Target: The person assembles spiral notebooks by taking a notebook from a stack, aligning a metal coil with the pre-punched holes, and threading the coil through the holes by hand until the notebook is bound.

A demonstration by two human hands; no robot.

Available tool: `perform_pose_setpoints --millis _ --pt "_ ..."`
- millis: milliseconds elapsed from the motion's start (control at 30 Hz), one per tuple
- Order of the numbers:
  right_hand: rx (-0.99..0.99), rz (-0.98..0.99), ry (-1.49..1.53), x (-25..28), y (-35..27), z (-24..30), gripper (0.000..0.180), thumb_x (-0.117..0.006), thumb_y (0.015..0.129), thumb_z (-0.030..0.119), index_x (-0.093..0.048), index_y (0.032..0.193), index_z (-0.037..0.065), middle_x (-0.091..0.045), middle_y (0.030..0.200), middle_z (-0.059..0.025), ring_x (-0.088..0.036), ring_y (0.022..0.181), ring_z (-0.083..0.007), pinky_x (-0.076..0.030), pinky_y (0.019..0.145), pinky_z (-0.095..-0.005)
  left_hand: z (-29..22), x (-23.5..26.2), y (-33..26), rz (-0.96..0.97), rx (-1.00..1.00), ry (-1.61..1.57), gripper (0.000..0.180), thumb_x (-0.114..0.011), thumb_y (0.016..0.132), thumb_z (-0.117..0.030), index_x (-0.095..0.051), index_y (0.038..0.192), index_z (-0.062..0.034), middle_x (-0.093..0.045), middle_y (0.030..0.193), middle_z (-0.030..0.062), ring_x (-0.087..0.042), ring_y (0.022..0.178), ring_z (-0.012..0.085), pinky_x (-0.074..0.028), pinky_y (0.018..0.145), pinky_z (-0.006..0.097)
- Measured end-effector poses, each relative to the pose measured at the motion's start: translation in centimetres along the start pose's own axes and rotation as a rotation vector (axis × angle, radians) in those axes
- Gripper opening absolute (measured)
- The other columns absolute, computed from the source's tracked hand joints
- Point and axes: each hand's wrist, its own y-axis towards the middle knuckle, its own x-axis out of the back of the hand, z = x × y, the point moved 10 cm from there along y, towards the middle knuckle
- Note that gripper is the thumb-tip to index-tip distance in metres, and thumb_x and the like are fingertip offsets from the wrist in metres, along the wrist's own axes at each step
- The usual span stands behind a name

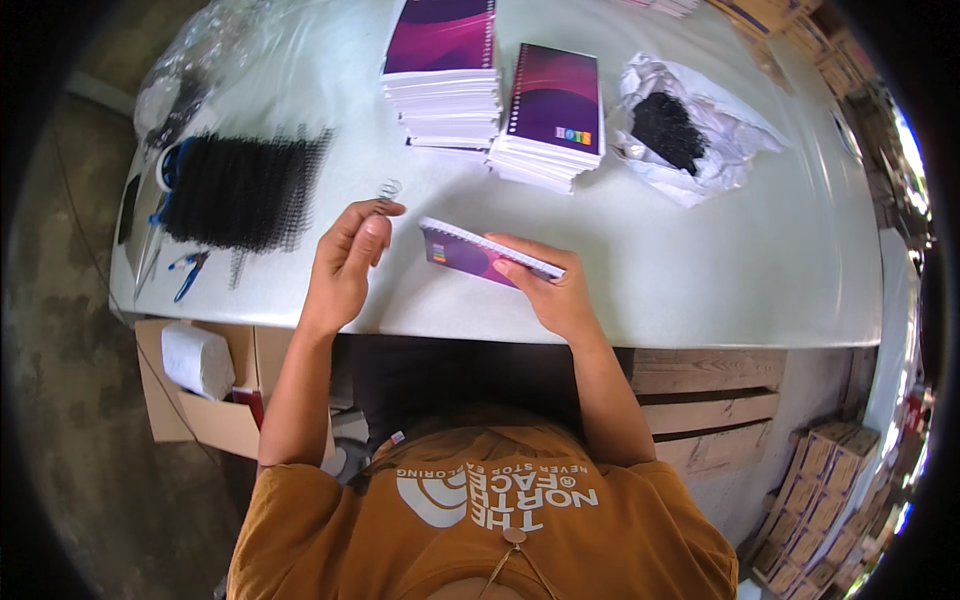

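My left hand point(345, 265) is closed in a pinch on a thin dark spiral coil point(390, 188), whose loops stick up past the fingertips. In my right hand point(558, 295) is a purple-covered notebook point(465, 258), tilted, with its punched edge facing up; the thumb lies on the cover and the fingers go behind. A small gap separates the coil from the notebook's far-left corner. Left of my left hand lies a wide pile of black spiral coils point(240, 190). Beyond my hands are a tall stack of notebooks point(440, 40) and a lower stack point(555, 95).
Small black pieces point(668, 130) sit on crumpled white plastic point(735, 150) at the right. Blue-handled pliers point(188, 275) lie near the table's left front edge. Clear plastic point(205, 55) is at far left. A cardboard box point(180, 405) stands below the table edge.
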Motion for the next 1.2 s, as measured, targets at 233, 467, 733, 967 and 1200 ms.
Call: perform_pose_setpoints --millis 233,467,733,967,1200 --pt "0.023 0.0 0.025 -0.3 0.1 -0.3 0.026 -0.06 0.086 0.0 -0.064 0.112 0.002 -0.067 0.103 -0.0085 -0.061 0.087 -0.0096 -0.049 0.078 -0.0227 1.8 -1.0 -1.6 0.202 0.195 0.158 0.037 -0.048 0.096 -0.037 -0.058 0.089 -0.0025 -0.049 0.075 -0.0008 -0.039 0.069 0.0068 -0.035 0.066 0.023" --pt "0.109 0.009 -0.019 -0.2 0.2 0.4 0.026 -0.061 0.086 0.001 -0.064 0.112 0.003 -0.068 0.102 -0.0083 -0.06 0.085 -0.0081 -0.048 0.078 -0.0217 2.0 -1.0 -0.6 0.203 0.096 0.167 0.029 -0.051 0.096 -0.028 -0.06 0.091 -0.0005 -0.057 0.084 0.0017 -0.046 0.076 0.0083 -0.039 0.071 0.023" --pt "0.13 0.074 -0.049 -0.9 -0.3 0.8 0.028 -0.064 0.084 0.0 -0.065 0.111 0.004 -0.069 0.099 -0.0073 -0.058 0.081 -0.0074 -0.047 0.074 -0.0207 1.5 -0.2 0.8 0.304 0.181 0.05 0.02 -0.06 0.09 -0.02 -0.061 0.094 -0.0009 -0.059 0.087 0.0025 -0.048 0.074 0.0084 -0.041 0.068 0.024" --pt "0.112 0.037 -0.05 -1.7 -1.3 1.0 0.026 -0.062 0.086 0.004 -0.065 0.112 0.004 -0.069 0.098 -0.0076 -0.059 0.081 -0.0087 -0.047 0.074 -0.0219 -5.6 -1.9 -1.0 0.421 -0.462 0.667 0.021 -0.067 0.08 -0.009 -0.062 0.1 -0.0055 -0.061 0.097 0.0073 -0.056 0.085 0.0246 -0.044 0.074 0.034" --pt "0.296 0.054 -0.208 -3.8 -2.9 2.1 0.03 -0.062 0.083 0.0 -0.064 0.113 0.006 -0.067 0.105 -0.0104 -0.064 0.082 -0.0156 -0.049 0.076 -0.024 -6.7 -2.9 -2.8 0.417 -0.51 0.891 0.02 -0.073 0.069 -0.012 -0.059 0.083 -0.0075 -0.06 0.095 0.0058 -0.055 0.093 0.0256 -0.04 0.082 0.036"
